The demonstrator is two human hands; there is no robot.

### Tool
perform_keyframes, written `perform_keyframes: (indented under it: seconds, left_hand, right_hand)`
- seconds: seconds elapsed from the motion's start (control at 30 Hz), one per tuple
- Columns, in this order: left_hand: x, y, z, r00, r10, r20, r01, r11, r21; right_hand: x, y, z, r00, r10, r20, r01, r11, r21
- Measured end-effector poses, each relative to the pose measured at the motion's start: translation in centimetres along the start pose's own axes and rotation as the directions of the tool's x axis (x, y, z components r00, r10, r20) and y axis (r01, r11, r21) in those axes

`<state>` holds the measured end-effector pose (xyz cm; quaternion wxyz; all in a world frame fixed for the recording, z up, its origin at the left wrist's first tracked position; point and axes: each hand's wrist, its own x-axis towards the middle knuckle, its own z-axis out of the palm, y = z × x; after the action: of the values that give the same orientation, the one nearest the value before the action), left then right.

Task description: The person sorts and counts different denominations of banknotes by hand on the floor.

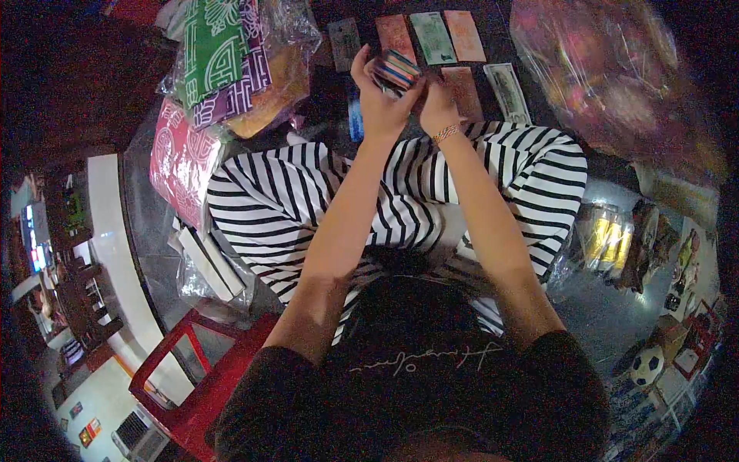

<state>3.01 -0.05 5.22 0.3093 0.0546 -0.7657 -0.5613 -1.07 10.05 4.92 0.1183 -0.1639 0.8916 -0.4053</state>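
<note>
My left hand (382,104) is closed around a thick stack of colourful banknotes (398,71), their layered edges facing up. Close beside it, my right hand (439,108), with a chain bracelet at the wrist, has its fingers curled; what they hold, if anything, is hidden. Past the hands, notes lie spread on the dark floor: a dark one (344,45), a red one (396,37), a green one (433,38) and an orange one (466,35). Nearer are a blue note (355,117), a reddish-brown note (463,94) and a grey-white note (507,94).
Plastic-wrapped green and purple patterned packs (219,61) and a pink pack (185,158) lie left. A large clear plastic bag (596,69) sits right, yellow wrapped items (608,239) nearer. A red plastic chair (196,385) stands lower left, a soccer ball (647,365) lower right.
</note>
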Motion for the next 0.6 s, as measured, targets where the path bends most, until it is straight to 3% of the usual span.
perform_keyframes:
  seconds: [0.03, 0.1, 0.2, 0.27, 0.33, 0.4, 0.47, 0.53, 0.6]
  left_hand:
    - [0.0, 0.2, 0.0, 1.000, 0.004, -0.021, -0.005, 1.000, -0.017]
    - [0.1, 0.3, 0.1, 0.999, 0.006, -0.041, -0.007, 0.999, -0.035]
    - [0.0, -0.3, 0.2, 0.999, 0.011, -0.033, -0.011, 1.000, -0.017]
    - [0.1, -0.6, 0.3, 0.998, 0.025, -0.058, -0.019, 0.996, 0.093]
    - [0.1, -0.6, 0.2, 0.999, 0.004, -0.053, 0.000, 0.998, 0.069]
    - [0.1, 0.0, 0.2, 0.999, -0.020, -0.045, 0.022, 0.999, 0.046]
    - [0.1, 0.6, 0.2, 0.999, -0.016, -0.050, 0.012, 0.998, -0.065]
    - [0.2, 1.1, -0.1, 0.999, 0.012, -0.043, -0.013, 0.999, -0.037]
    - [0.1, 1.1, -0.1, 0.999, 0.035, -0.034, -0.036, 0.999, -0.010]
  right_hand:
    - [0.1, 0.3, 0.3, 1.000, 0.000, -0.001, 0.000, 1.000, 0.000]
    - [0.6, 1.8, 1.6, 0.974, -0.188, -0.123, 0.187, 0.982, -0.023]
    - [1.0, 2.8, 2.6, 0.978, -0.165, -0.124, 0.170, 0.985, 0.027]
    - [0.8, 2.7, 2.4, 0.979, -0.175, -0.104, 0.180, 0.983, 0.039]
    - [0.6, 2.1, 2.0, 0.979, -0.183, -0.086, 0.188, 0.981, 0.052]
    - [0.4, 1.7, 1.8, 0.994, -0.093, -0.056, 0.095, 0.995, 0.037]
    - [0.4, 1.5, 1.7, 0.994, -0.090, -0.058, 0.090, 0.996, 0.012]
    - [0.4, 1.4, 1.6, 0.994, -0.087, -0.062, 0.086, 0.996, -0.013]
    - [0.2, 1.5, 1.6, 0.964, -0.218, -0.151, 0.218, 0.976, -0.014]
